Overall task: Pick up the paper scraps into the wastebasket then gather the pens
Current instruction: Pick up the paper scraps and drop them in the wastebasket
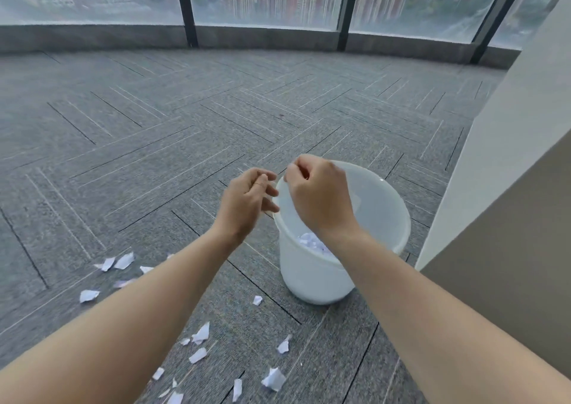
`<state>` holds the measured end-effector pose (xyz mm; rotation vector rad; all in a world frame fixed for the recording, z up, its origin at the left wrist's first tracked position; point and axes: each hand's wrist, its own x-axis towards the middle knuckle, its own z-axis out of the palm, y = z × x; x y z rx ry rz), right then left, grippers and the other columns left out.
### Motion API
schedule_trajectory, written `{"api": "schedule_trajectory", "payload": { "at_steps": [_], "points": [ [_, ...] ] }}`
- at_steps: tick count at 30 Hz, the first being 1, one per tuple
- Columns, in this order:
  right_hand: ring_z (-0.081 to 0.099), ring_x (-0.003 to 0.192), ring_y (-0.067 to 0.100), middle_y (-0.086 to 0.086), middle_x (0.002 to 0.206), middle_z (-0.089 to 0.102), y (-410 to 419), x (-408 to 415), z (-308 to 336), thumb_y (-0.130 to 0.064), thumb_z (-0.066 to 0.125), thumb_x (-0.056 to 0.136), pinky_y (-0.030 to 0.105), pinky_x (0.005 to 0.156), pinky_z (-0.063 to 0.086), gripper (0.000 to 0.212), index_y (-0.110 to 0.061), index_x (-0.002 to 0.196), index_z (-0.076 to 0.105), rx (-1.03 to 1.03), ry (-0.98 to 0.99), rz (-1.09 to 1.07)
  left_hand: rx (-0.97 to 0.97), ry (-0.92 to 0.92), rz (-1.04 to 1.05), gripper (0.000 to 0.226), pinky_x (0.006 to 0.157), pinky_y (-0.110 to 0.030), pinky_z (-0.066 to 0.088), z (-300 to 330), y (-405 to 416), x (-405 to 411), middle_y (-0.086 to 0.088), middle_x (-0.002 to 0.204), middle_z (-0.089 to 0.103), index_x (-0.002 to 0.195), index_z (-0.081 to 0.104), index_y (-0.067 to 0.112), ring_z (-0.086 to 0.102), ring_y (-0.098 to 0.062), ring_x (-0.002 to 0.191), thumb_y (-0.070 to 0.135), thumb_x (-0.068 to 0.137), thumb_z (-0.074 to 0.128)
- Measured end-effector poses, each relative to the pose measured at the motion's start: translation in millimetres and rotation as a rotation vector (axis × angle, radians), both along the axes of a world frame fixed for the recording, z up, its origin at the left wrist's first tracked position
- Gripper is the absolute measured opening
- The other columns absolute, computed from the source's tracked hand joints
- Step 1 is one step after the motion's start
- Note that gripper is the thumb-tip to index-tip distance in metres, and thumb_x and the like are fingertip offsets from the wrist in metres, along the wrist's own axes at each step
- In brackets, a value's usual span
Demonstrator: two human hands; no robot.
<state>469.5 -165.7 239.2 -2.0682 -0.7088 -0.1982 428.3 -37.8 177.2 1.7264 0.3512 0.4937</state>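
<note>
A white plastic wastebasket (380, 218) stands on the grey carpet, with crumpled paper scraps (310, 241) at its bottom. My right hand (318, 193) hovers over its near-left rim with fingers curled in; I see nothing held in it. My left hand (247, 201) hangs just left of the rim, fingers loosely bent and holding nothing. Several white paper scraps lie on the carpet: one group (119, 263) to the left beyond my left forearm, another (200, 335) in front of the basket, and a bigger piece (273, 379) near the bottom edge. No pens are in view.
A pale wall corner (494, 187) rises close to the right of the basket. Floor-to-ceiling windows with dark frames (188, 8) and a low ledge run along the far side. Open carpet stretches to the left and ahead.
</note>
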Motion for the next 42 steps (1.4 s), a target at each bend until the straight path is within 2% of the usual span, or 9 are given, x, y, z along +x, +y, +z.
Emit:
{"api": "schedule_trajectory", "payload": {
  "at_steps": [5, 8, 11, 16, 20, 26, 31, 38, 42],
  "points": [
    [0.054, 0.065, 0.021, -0.001, 0.065, 0.060, 25.4, -55.2, -73.1, -0.016, 0.048, 0.089, 0.032, 0.059, 0.043, 0.018, -0.014, 0.075, 0.060, -0.335, 0.082, 0.333, 0.462, 0.386, 0.063, 0.011, 0.063, -0.035, 0.056, -85.9, 53.5, -94.6, 0.003, 0.076, 0.066, 0.094, 0.065, 0.019, 0.064, -0.017, 0.066, 0.024, 0.091, 0.056],
    [0.060, 0.094, 0.027, 0.007, 0.101, 0.066, 27.8, -68.3, -148.7, -0.016, 0.045, 0.090, 0.036, 0.077, 0.051, 0.020, -0.014, 0.097, 0.063, -0.744, 0.203, 0.419, 0.672, 0.770, -0.140, 0.031, 0.078, -0.033, 0.053, -150.3, 69.5, -153.8, 0.008, 0.110, 0.060, 0.113, 0.058, 0.028, 0.061, -0.009, 0.087, 0.041, 0.085, 0.058],
    [0.057, 0.106, 0.032, 0.012, 0.119, 0.057, 22.1, -68.6, -208.3, -0.019, 0.045, 0.093, 0.039, 0.083, 0.050, 0.028, -0.010, 0.117, 0.056, -0.976, 0.250, 0.408, 0.776, 0.964, -0.279, 0.062, 0.079, -0.033, 0.053, -186.7, 72.4, -186.5, 0.007, 0.137, 0.038, 0.136, 0.038, 0.035, 0.060, -0.012, 0.098, 0.057, 0.081, 0.056],
    [0.054, 0.109, 0.033, 0.011, 0.124, 0.047, 19.2, -59.5, -265.7, -0.036, 0.057, 0.092, 0.040, 0.081, 0.047, 0.042, -0.016, 0.125, 0.042, -1.018, 0.290, 0.267, 0.842, 0.944, -0.290, 0.093, 0.074, -0.035, 0.053, -216.8, 62.5, -191.0, 0.001, 0.137, 0.034, 0.146, 0.015, 0.036, 0.057, -0.019, 0.105, 0.069, 0.072, 0.060],
    [0.057, 0.097, 0.033, 0.012, 0.115, 0.048, 33.4, -48.0, -287.7, -0.036, 0.058, 0.092, 0.038, 0.074, 0.046, 0.033, -0.014, 0.114, 0.045, -0.963, 0.333, 0.194, 0.874, 0.927, -0.292, 0.103, 0.074, -0.036, 0.054, -230.0, 57.4, -186.2, 0.000, 0.126, 0.037, 0.147, 0.010, 0.032, 0.053, -0.021, 0.100, 0.075, 0.067, 0.059],
    [0.053, 0.085, 0.028, 0.008, 0.097, 0.050, 37.8, -46.2, -287.4, -0.025, 0.050, 0.098, 0.034, 0.073, 0.040, 0.014, -0.012, 0.091, 0.052, -0.982, 0.284, 0.344, 0.963, 0.740, -0.327, 0.023, 0.059, -0.034, 0.050, -239.4, 54.5, -175.5, 0.000, 0.105, 0.048, 0.109, 0.044, 0.022, 0.059, -0.021, 0.082, 0.041, 0.096, 0.044],
    [0.059, 0.090, 0.021, 0.000, 0.096, 0.065, -12.5, -48.7, -265.2, -0.018, 0.055, 0.093, 0.036, 0.077, 0.048, 0.003, -0.019, 0.093, 0.057, -1.042, 0.247, 0.510, 0.914, 0.652, -0.403, 0.014, 0.056, -0.029, 0.038, -247.0, 54.3, -185.4, 0.003, 0.091, 0.051, 0.088, 0.045, 0.018, 0.051, -0.016, 0.068, 0.027, 0.098, 0.045],
    [0.053, 0.099, 0.013, -0.006, 0.115, 0.042, -61.7, -75.3, -272.5, -0.053, 0.053, 0.089, 0.033, 0.071, 0.049, 0.038, -0.026, 0.116, 0.052, -1.026, 0.185, 0.486, 0.739, 0.642, -0.211, 0.016, 0.056, -0.033, 0.050, -240.7, 53.7, -245.7, 0.010, 0.092, 0.045, 0.091, 0.050, 0.022, 0.054, -0.012, 0.065, 0.038, 0.093, 0.053],
    [0.041, 0.115, 0.015, -0.002, 0.129, 0.032, -73.2, -94.6, -282.7, -0.079, 0.057, 0.067, 0.036, 0.078, 0.051, 0.087, -0.029, 0.135, 0.032, -1.088, 0.145, 0.514, 0.837, 0.806, -0.344, 0.078, 0.060, -0.025, 0.050, -234.1, 28.9, -265.2, 0.009, 0.124, 0.039, 0.131, 0.038, 0.026, 0.058, -0.010, 0.088, 0.079, 0.074, 0.041]
  ]
}}
